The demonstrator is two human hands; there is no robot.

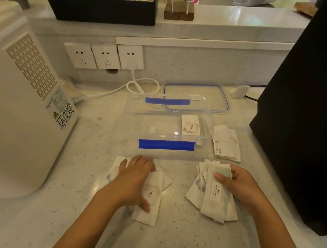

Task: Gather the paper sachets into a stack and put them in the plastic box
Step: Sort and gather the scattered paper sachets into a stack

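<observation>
While your left hand [135, 179] presses flat on loose sachets [150, 200] and your right hand [239, 186] grips a fanned stack [214, 198], the open plastic box [168, 128] sits just beyond on the table [84, 227], one sachet [191, 125] inside, more sachets [227, 143] beside it, its lid [197, 96] behind.

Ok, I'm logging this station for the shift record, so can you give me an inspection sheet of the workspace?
Surface: pale speckled counter, dry-looking.
Job's things: clear plastic box open, one sachet inside; lid lying behind it; loose pile to its right.
Clutter: nothing seen.
Grippers: left hand pressing on sachets lying on the counter; right hand holding a fanned bunch.
Cables: white cable looped below the sockets.
Surroundings: white appliance at left, black panel at right.
</observation>
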